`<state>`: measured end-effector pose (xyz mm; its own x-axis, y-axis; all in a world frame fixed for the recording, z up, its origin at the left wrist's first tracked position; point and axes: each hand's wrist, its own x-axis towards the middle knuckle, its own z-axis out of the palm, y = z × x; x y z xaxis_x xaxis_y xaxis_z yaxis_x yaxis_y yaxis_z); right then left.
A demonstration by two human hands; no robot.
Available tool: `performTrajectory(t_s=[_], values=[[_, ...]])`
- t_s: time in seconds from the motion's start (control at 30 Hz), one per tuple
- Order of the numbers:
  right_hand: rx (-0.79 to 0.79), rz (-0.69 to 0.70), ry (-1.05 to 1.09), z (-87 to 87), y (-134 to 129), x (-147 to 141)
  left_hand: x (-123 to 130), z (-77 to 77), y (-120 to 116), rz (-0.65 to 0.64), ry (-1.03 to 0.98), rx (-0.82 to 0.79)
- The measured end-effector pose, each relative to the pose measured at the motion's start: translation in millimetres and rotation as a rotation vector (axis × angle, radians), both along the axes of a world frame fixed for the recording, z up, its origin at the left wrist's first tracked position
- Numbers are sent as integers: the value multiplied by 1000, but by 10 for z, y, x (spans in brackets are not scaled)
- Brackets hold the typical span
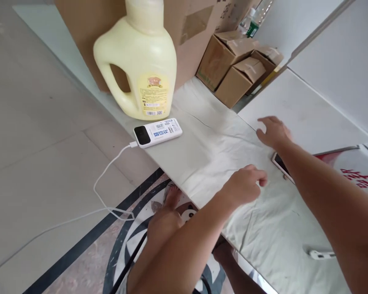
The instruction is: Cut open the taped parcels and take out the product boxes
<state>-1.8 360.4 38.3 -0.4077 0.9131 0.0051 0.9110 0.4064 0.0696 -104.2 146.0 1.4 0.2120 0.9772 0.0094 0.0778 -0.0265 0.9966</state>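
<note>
My left hand [247, 184] hovers over the middle of the pale cloth-covered surface [202, 157]. Its fingers are curled in, and I see nothing in them. Farther along to the right, my right hand [274, 132] is in the air with thumb and forefinger apart, holding nothing. A phone [281, 164] lies partly hidden under my right forearm. The nearest thing on the left is a white power bank [164, 132] with a dark display end, lying flat. A white cable [106, 167] is plugged into it and runs down to the floor.
A large pale-yellow jug [155, 53] stands behind the power bank, against a big cardboard box [193, 61]. Smaller cartons [237, 83] and plastic bottles [254, 26] are at the back. Right: a red-and-white printed bag [360, 169] and a small white tool [320, 255], partly covered by my arm.
</note>
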Motion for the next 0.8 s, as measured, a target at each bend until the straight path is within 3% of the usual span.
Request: performTrajectory(t_s=[0.1, 0.2, 0.3, 0.43, 0.57, 0.63, 0.7, 0.8], values=[[99, 91, 163, 86, 314, -684, -78, 21, 56, -93, -151, -84], [126, 158, 303, 110, 615, -1133, -116, 9, 121, -143, -197, -99], [118, 144, 370, 117, 814, -1367, -171, -32, 180, -75, -143, -78], [101, 93, 261, 162, 839, -1482, -251, -48, 191, -14, -141, -128], [131, 66, 173, 167, 607, -1407, -228, -35, 157, 85, -210, -124], [165, 126, 142, 132, 398, -1229, -197, -43, 147, 200, -238, -48], [210, 237, 179, 85, 131, -917, -188, -58, 142, 356, -237, 36], [274, 362, 279, 13, -394, -202, -255, -77, 138, 612, -211, 125]])
